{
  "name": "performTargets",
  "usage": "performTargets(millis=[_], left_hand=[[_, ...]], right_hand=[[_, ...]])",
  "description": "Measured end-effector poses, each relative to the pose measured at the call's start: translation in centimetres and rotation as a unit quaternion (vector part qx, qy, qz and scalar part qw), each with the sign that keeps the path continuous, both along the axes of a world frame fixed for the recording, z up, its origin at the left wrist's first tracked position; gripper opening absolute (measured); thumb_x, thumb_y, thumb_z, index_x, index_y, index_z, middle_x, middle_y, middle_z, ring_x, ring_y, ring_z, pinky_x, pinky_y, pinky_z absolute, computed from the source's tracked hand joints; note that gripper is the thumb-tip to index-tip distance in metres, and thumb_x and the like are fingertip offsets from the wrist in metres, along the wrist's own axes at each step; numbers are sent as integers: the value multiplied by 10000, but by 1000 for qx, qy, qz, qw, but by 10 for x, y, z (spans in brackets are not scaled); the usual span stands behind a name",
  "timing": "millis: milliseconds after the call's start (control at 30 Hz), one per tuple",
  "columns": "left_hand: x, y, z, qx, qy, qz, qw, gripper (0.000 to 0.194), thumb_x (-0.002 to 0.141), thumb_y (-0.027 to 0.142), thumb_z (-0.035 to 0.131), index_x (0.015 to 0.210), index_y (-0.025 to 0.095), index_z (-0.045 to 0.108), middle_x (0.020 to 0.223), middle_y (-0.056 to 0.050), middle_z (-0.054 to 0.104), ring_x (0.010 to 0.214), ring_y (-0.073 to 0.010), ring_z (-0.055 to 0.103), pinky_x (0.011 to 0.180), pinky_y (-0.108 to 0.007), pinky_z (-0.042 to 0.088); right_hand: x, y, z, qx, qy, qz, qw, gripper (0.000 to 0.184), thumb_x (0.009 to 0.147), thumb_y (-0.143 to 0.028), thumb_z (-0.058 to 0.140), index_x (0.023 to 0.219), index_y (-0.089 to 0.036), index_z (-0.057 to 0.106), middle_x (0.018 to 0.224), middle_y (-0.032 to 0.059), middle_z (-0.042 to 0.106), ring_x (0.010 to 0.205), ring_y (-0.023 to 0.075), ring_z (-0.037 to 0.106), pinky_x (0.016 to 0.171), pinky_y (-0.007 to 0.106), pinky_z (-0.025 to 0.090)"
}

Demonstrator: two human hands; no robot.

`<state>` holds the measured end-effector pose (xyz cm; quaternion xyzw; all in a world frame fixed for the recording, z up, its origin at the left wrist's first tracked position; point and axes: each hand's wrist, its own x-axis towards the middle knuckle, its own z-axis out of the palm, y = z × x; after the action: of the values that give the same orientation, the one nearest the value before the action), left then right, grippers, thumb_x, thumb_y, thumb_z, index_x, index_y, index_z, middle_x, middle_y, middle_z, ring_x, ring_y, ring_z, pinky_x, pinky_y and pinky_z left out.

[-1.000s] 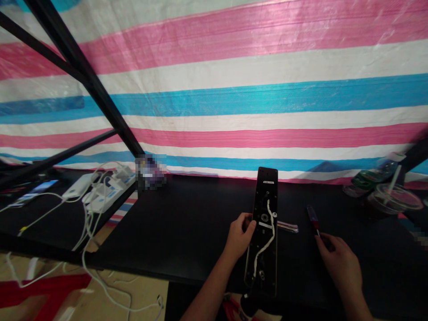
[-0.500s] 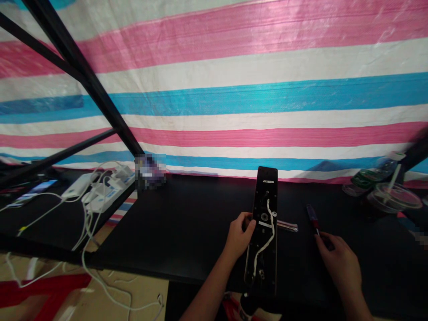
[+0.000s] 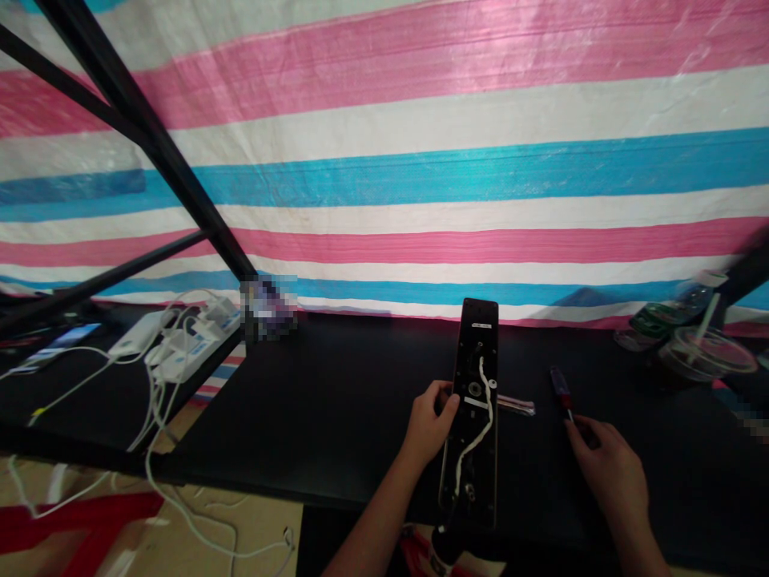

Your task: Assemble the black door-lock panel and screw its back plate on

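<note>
My left hand grips the left edge of a long black door lock panel, thumb on its face. The panel is tilted up, with its back towards me. Along it runs a white-wrapped cable, and white labels and small round fittings show on its surface. To the right, my right hand pinches the metal shaft of a screwdriver near its tip. Its purple and red handle points away from me. Between panel and screwdriver lies a narrow shiny packet, partly hidden behind the panel.
A white power strip with tangled cables and a phone lie at the left. A plastic cup with a straw and a bottle stand at the right. A black metal frame slants before a striped sheet.
The view shifts very slightly. Both hands keep their grips, and the door lock panel and the screwdriver stay practically where they were.
</note>
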<state>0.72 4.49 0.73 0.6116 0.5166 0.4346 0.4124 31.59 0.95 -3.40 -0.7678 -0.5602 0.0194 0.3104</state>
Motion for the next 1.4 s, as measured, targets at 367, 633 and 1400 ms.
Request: performTargets(millis=[367, 633, 1400], left_hand=[[0, 0, -1, 4, 0, -1, 1000, 335, 949, 432, 523, 1080, 158, 664, 749, 0, 624, 693, -155, 567, 666, -266, 421], [0, -1, 0, 5, -2, 0, 1000, 349, 948, 446, 522, 1088, 160, 664, 747, 0, 623, 694, -157, 569, 657, -266, 424], [-1, -1, 1, 1, 7, 2, 1000, 353, 947, 447, 516, 1088, 159, 665, 739, 4, 614, 696, -156, 565, 662, -265, 424]], right_hand=[[-1, 0, 2, -4, 6, 0, 1000, 561, 877, -634, 419, 953, -165, 718, 909, 114, 695, 618, 211, 616, 589, 351, 474], [0, 0, 2, 6, 5, 7, 1000, 548, 877, -613, 424, 948, -157, 719, 861, 103, 679, 632, 219, 621, 586, 350, 476], [1, 1, 0, -5, 11, 6, 1000, 563, 878, -634, 435, 960, -156, 721, 898, 111, 692, 641, 219, 620, 610, 355, 485]])
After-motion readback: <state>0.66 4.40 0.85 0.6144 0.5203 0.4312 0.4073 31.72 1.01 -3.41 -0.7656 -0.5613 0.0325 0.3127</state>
